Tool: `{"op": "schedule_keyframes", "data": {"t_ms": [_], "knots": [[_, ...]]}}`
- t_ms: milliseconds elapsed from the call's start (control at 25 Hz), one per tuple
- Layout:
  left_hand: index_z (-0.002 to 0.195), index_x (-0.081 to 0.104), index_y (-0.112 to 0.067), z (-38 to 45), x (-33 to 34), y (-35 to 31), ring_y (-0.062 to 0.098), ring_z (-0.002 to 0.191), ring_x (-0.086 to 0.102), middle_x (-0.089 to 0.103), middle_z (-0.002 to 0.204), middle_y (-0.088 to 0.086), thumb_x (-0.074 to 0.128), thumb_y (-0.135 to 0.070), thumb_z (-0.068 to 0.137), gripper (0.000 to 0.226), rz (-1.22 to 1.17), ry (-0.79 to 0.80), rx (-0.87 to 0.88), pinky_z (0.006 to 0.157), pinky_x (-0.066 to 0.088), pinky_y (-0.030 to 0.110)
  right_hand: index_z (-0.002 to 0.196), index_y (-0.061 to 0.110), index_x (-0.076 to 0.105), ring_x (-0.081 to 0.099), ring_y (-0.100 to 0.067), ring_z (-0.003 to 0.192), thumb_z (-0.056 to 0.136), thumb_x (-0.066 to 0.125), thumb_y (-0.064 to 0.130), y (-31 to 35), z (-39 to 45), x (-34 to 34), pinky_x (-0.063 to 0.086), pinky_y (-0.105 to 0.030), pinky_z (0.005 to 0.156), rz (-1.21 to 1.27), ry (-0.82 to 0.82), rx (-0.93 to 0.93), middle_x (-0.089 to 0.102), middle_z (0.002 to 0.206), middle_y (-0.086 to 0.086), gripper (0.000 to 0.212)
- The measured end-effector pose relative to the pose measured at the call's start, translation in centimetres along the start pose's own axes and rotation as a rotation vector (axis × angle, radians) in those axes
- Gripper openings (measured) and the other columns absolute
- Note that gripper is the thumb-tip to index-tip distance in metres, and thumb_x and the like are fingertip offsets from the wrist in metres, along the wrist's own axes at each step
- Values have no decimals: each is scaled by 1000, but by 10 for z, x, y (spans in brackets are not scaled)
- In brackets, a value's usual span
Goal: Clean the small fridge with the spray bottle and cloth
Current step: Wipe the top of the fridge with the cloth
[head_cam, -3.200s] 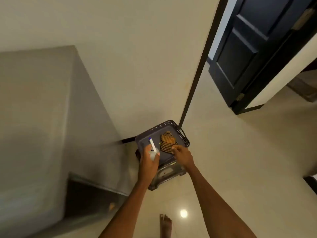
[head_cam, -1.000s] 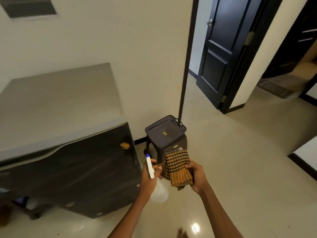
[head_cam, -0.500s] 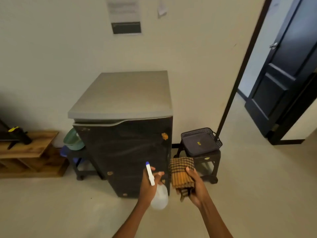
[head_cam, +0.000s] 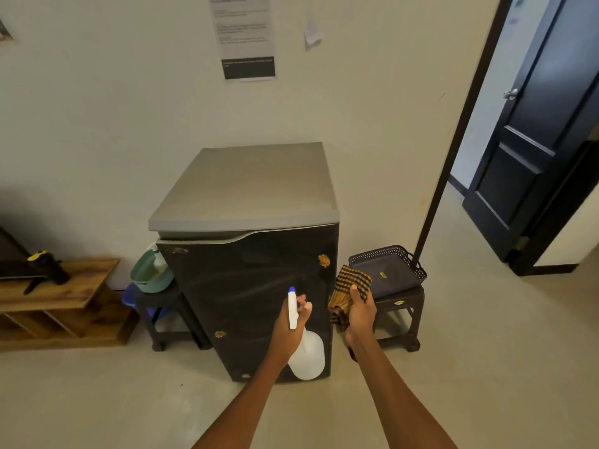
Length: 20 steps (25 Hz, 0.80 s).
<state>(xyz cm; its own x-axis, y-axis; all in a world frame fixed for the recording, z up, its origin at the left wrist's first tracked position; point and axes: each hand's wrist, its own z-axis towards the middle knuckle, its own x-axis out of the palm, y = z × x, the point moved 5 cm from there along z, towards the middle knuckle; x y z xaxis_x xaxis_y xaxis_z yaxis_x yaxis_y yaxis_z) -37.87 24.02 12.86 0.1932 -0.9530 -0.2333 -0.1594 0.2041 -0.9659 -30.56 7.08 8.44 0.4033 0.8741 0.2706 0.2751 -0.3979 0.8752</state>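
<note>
Both arms reach out in front of the fridge point(head_cam: 259, 286), which stands against the wall with its dark door shut and its grey top bare. The left hand point(head_cam: 287, 330) is wrapped around the neck of the spray bottle point(head_cam: 306, 353); the white body hangs below the fingers point(head_cam: 306, 306), and the blue-tipped nozzle pokes up above them, aimed at the door. The index finger curls over the trigger. The bottle sits just in front of the door's lower right part, apart from it as far as one can tell.

To the right, the right hand point(head_cam: 358, 314) is clamped on the checked cloth point(head_cam: 351, 286). The cloth bunches up above and to the left of those fingers, with a fold trailing down past the palm, level with the fridge's right edge.

Beyond the right hand, a dark basket point(head_cam: 405, 273) sits tilted on a black stool point(head_cam: 402, 306), just beside the fridge. Left of the left hand, past the fridge, a green tub point(head_cam: 150, 277) rests on another stool, and a wooden shelf point(head_cam: 64, 296) stands further off.
</note>
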Motion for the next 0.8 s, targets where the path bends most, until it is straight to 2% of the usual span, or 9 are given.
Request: {"op": "schedule_keyframes", "data": {"t_ms": [80,200,280,400,480,680,800], "knots": [[98,56,-25,12,-1,-5,13,90,66,65,89,-10,59,-31,92,9,5,2,-11,71,51,11,138,20,56,64,-26,113,102,57,28,4,-1,7,51,-50,104,-29,-31,-36,67,124,-5,37],[86,57,-26,32,-2,-8,13,76,66,66,80,-1,60,-29,93,8,53,23,49,67,53,14,144,14,51,61,-25,117,105,51,24,12,-5,21,49,-47,107,-113,-46,-111,64,129,-6,40],[85,59,-24,44,-4,-2,19,75,68,69,79,6,59,-31,93,11,88,36,75,70,56,20,142,14,52,62,-25,118,106,49,24,11,-2,32,49,-45,107,-196,-58,-165,65,127,-6,38],[83,61,-22,62,-5,13,22,72,69,69,74,5,58,-35,93,17,140,52,42,77,60,35,137,15,56,62,-23,117,106,47,24,12,-1,47,48,-40,105,-324,-51,-226,65,118,1,33],[81,59,-23,73,-5,20,23,71,70,68,72,5,58,-37,93,18,147,70,14,76,61,42,139,14,54,60,-23,120,107,46,24,15,2,51,46,-40,106,-346,-71,-239,65,124,-2,35],[88,59,-31,82,-5,24,23,84,71,70,86,3,59,-36,92,7,41,151,-49,80,61,39,146,14,48,55,-25,128,107,45,25,9,12,46,43,-43,112,-348,-116,-196,60,137,-6,40],[93,56,-28,79,-2,27,20,82,70,65,83,-4,58,-37,93,9,39,151,-81,81,60,35,148,14,45,53,-27,131,107,44,26,4,14,44,42,-47,114,-383,-127,-193,57,141,-8,42]]}}
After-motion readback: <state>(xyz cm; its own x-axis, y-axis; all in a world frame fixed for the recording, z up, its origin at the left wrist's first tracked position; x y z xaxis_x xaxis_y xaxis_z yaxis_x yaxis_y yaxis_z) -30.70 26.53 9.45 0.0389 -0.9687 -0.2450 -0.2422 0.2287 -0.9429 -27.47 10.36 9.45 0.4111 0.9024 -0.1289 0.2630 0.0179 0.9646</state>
